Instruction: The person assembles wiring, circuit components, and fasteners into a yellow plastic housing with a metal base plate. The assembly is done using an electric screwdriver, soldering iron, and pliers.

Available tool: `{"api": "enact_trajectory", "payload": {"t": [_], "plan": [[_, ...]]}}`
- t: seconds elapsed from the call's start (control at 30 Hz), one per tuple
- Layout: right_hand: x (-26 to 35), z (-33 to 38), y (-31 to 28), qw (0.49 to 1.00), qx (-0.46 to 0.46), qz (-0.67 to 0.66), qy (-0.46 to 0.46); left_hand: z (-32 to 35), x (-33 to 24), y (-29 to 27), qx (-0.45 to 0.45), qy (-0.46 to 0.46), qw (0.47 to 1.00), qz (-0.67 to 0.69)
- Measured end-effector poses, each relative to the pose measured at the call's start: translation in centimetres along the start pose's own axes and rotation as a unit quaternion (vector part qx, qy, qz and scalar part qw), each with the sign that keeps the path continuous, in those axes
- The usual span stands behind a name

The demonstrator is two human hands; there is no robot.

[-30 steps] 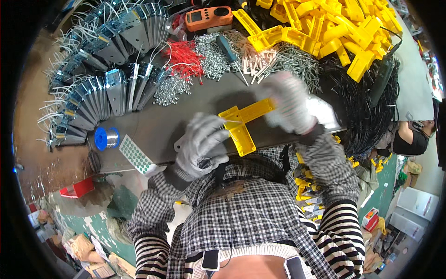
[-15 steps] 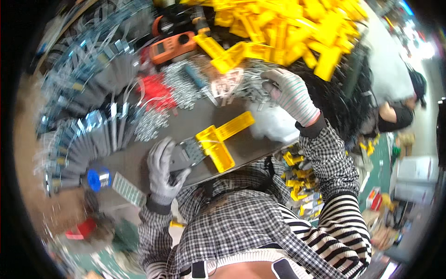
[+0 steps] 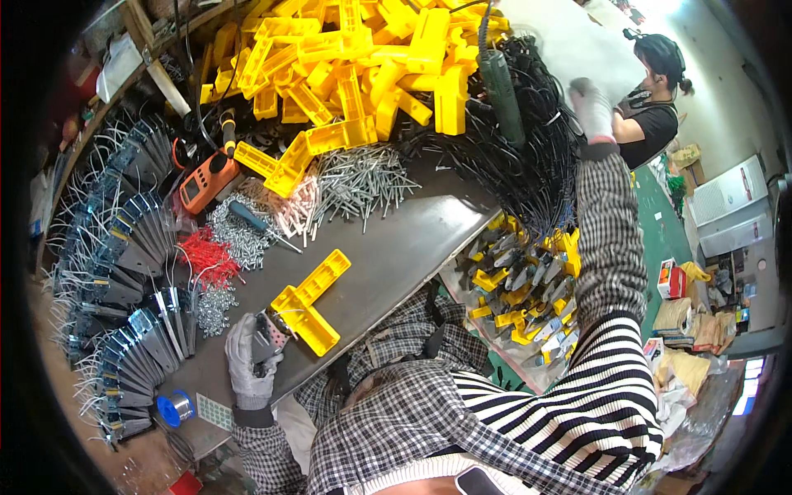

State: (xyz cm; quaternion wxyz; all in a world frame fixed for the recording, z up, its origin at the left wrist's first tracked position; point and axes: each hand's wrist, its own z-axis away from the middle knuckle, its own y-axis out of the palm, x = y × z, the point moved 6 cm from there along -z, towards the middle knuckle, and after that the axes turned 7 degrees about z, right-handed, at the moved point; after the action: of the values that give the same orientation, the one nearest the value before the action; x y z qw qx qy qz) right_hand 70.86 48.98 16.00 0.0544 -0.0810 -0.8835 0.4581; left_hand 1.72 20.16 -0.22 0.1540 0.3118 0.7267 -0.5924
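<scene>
My left hand (image 3: 252,360), in a grey glove, is closed around a dark grey part with holes (image 3: 273,328), mostly hidden by the fingers. That part meets the end of an open yellow plastic casing (image 3: 307,323) lying on the dark table; a second yellow piece (image 3: 322,276) angles away from it. Far out at the right, my gloved right hand (image 3: 592,111) reaches past a heap of black cables (image 3: 536,124). Its fingers are small and partly turned away, so I cannot tell whether they grip anything.
Yellow casings (image 3: 330,49) are piled at the back. Before them lie long screws (image 3: 359,181), red sleeves (image 3: 208,256), a screwdriver (image 3: 250,216) and an orange meter (image 3: 208,181). Grey parts with wires (image 3: 136,247) line the left. A solder spool (image 3: 176,407) stands near. Another person (image 3: 652,99) is at far right.
My right hand has moved from above the screws out to the far right, past the cables. The view has swung right; my left hand remains at the grey part.
</scene>
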Motion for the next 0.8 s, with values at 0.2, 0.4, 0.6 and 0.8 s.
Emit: {"api": "enact_trajectory", "payload": {"t": [0.2,0.4,0.6,0.8], "plan": [[2.3,-4.4,0.8,0.992,0.119,-0.008,0.028,0.6,-0.8,-1.0,-0.039,0.009,0.995,-0.095],[1.3,-5.7,-3.3,0.986,0.060,-0.152,-0.012,-2.0,-5.2,-2.0,-0.062,0.024,0.997,-0.048],[20.1,6.2,-14.2,0.860,0.338,-0.375,-0.076,-7.3,-14.6,2.1,0.126,0.051,0.886,0.442],[33.0,20.7,-5.8,0.553,0.463,-0.689,0.070,-8.8,-22.6,12.0,0.202,0.003,0.669,0.715]]}}
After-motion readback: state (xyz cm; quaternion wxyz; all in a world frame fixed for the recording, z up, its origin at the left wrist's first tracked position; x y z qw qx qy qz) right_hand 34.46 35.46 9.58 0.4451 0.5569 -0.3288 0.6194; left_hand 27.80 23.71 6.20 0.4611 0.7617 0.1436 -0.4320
